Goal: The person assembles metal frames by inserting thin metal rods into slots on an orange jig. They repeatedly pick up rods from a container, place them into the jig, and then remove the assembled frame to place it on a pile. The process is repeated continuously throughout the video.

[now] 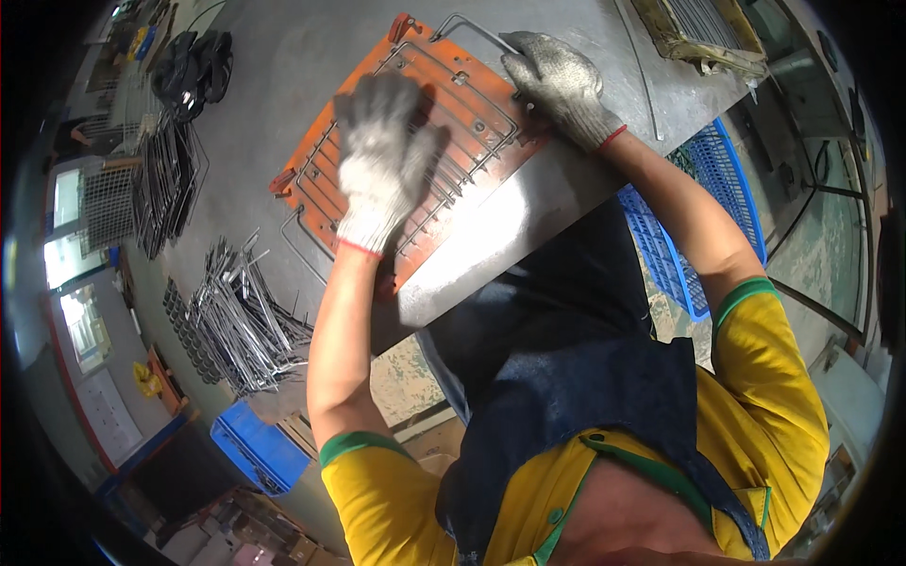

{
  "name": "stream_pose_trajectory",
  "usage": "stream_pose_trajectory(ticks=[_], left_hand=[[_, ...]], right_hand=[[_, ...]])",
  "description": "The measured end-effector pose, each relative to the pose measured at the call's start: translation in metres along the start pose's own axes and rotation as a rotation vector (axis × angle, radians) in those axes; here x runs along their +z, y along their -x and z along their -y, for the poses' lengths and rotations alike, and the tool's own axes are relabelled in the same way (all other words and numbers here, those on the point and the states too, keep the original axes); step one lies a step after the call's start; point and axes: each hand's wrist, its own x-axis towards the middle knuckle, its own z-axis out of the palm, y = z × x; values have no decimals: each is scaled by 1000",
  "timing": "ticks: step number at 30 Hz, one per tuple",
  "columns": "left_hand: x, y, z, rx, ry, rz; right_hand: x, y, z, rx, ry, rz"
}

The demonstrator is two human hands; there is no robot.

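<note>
Flat grip: grey-white-gloved left hand (pixel 377 160) over thin steel-wire rack (pixel 457 194), orange flat plate (pixel 479 71) underneath; right hand's (pixel 563 87) beside it, grip can't tell.

One orange board (pixel 486 77) lies on one metal surface (pixel 283 85); the wires (pixel 482 31) across it overlap too much to count. Two pale work gloves (pixel 375 165) show. There are two heaps of metal rods (pixel 236 321), too tangled to number, one separate thin rod (pixel 645 71), one box of rods (pixel 661 30), one blue crate (pixel 665 269) and one blue bin (pixel 247 448).
</note>
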Motion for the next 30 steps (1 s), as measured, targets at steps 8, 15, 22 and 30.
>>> stream_pose_trajectory(ticks=[8,15,22,30], left_hand=[[33,0,5,131,-134,175],[39,-23,-10,105,-131,142],[-12,55,18,43,-202,247],[-22,66,25,-71,-205,57]], right_hand=[[4,2,-4,40,-28,-57],[8,2,-8,-36,-42,-98],[0,0,1,10,10,-72],[-1,-3,3,-18,10,-105]])
